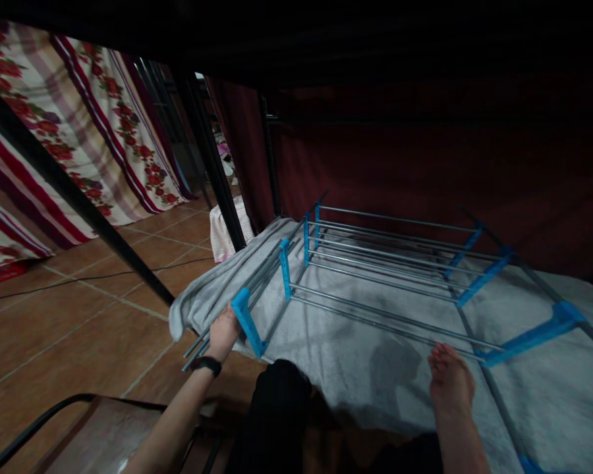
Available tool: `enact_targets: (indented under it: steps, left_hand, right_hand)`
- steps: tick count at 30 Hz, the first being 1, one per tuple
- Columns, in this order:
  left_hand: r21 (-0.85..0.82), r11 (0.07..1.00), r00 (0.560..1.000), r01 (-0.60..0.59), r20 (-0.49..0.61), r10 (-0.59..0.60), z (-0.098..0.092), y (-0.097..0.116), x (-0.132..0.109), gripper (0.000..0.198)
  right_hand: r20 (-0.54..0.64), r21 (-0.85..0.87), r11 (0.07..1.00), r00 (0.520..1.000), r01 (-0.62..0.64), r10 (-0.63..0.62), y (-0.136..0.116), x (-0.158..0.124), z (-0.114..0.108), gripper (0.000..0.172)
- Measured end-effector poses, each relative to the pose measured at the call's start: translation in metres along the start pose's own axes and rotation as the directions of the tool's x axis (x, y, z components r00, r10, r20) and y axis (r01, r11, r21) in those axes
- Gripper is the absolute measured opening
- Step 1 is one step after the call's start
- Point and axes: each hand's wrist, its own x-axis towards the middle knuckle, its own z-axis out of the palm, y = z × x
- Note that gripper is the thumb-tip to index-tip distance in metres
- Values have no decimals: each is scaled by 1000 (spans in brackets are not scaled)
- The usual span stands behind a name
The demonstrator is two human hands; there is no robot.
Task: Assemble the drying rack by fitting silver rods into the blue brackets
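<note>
A half-built rack of thin grey metal tubes (375, 273) and blue plastic brackets lies on its side on a grey blanket (336, 368). My left hand (225, 334), with a dark band at the wrist, is closed at the near left blue bracket (250, 322); its fingertips are hidden behind it. Loose metal tubes (192, 352) run beneath and beside that hand. My right hand (449, 378) is open, palm turned inward and fingers slightly bent, beside the nearest crossbar. Whether its fingertips touch the bar I cannot tell. The long blue bracket (528, 339) is to its right.
Black bed posts (212, 158) stand at the left, and a dark upper bunk hangs overhead. A dark red curtain (400, 164) closes the back. On the tiled floor (79, 322) runs a black cable (93, 278). A brown seat (99, 434) is at the lower left.
</note>
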Motion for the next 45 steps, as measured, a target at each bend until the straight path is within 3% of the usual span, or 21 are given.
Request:
enact_targets:
  steps: [6, 12, 15, 19, 23, 26, 29, 32, 36, 39, 42, 45]
  left_hand:
    - [-135, 980, 988, 148, 60, -141, -11, -3, -8, 36]
    - [-420, 886, 971, 196, -40, -234, -31, -12, -19, 36]
    - [-622, 761, 949, 184, -91, -303, -40, -15, -28, 35]
    - [-873, 477, 912, 96, -115, -394, -63, -4, -49, 37]
    - [-964, 255, 882, 71, -59, -468, -97, 18, -79, 40]
    - [-980, 189, 892, 66, -27, -452, -113, 32, -106, 42]
    - [-975, 222, 916, 31, -61, -397, -116, 39, -133, 44]
    - [-933, 360, 933, -1, -130, -334, -114, 48, -157, 43]
    - [-831, 553, 991, -57, -113, -67, -105, 73, -178, 38]
    - [-727, 676, 990, -122, -39, 137, -92, 99, -180, 34]
    - [-558, 810, 977, -179, -4, 213, -77, 122, -175, 30]
    - [-405, 879, 958, -254, 20, 286, -66, 138, -168, 28]
  right_hand:
    - [25, -4, 1000, 999, -20, 20, 3, 2, -1, 35]
    - [31, -3, 999, 999, -41, 42, 1, 0, 1, 34]
    - [39, 1, 999, 999, -37, 37, 0, -1, 2, 33]
    - [61, 14, 999, 997, -47, 46, 1, -1, 1, 33]
    - [79, 8, 999, 996, -44, 43, 1, -2, 1, 29]
    - [111, 18, 1000, 994, -19, 17, 1, -5, 1, 29]
    - [106, 2, 1000, 994, -13, 12, -1, -7, 2, 30]
    - [72, -20, 999, 997, -40, 42, -3, -7, 4, 28]
    - [80, 27, 998, 995, -59, 57, -5, -7, 4, 26]
    - [133, 33, 998, 990, -52, 47, -9, -12, 5, 24]
    - [208, 32, 994, 973, -105, 96, -15, -19, 12, 25]
    - [219, 28, 990, 967, -136, 127, -22, -20, 21, 26]
